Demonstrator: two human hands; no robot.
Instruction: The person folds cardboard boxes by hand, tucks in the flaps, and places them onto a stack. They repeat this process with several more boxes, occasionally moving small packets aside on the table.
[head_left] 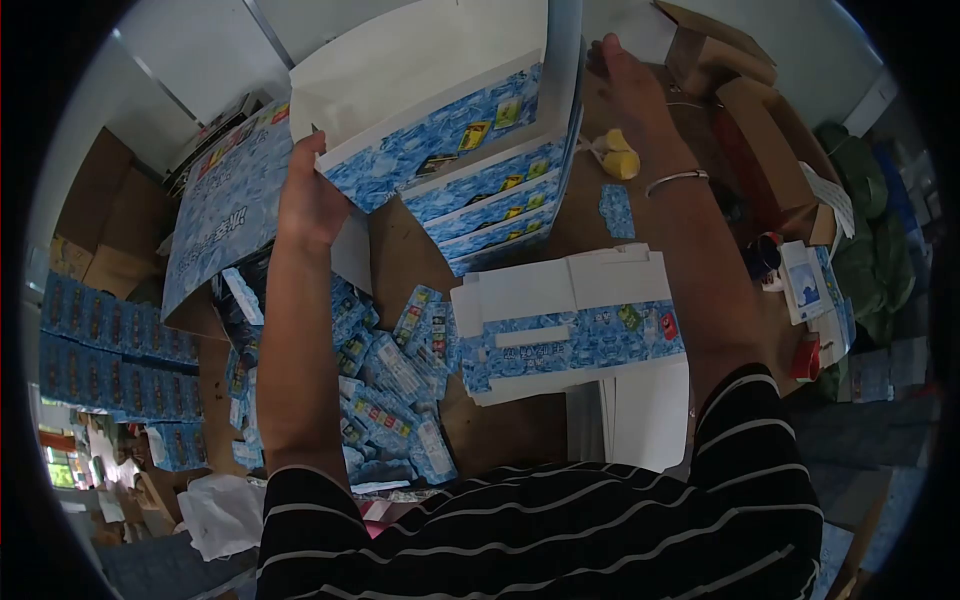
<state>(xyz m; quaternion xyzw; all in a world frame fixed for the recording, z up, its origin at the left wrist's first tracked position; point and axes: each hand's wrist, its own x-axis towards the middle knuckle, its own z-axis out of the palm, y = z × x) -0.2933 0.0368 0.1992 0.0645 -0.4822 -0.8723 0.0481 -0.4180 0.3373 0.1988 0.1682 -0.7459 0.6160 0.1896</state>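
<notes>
At the far left, rows of flat blue printed cartons (100,340) lie stacked, with a large blue printed cardboard sheet (220,200) leaning above them.

Next comes the person's left hand (310,200). It is raised and closed on the lower left corner of a fanned stack of blue-and-white folded cardboard cartons (470,130), held up above the brown wooden table (490,430). The stack's long axis runs from that corner up and to the right, and it spans the gap between the two hands.

Beneath the stack, a loose heap of small blue printed packets (390,380) covers the table. Just to its right, one flat blue-and-white carton (570,320) lies opened out, near the person's striped sleeve.

Further right, the right hand (630,85), with a silver bracelet (677,180) on its wrist, lies against the stack's far right edge. Its fingers are stretched out along the edge, and the view does not show whether the thumb closes round it. A small yellow object (620,155) sits just below this hand. Both hands touch the stack, one at each end.

Brown cardboard boxes (760,130) stand open at the upper right.
</notes>
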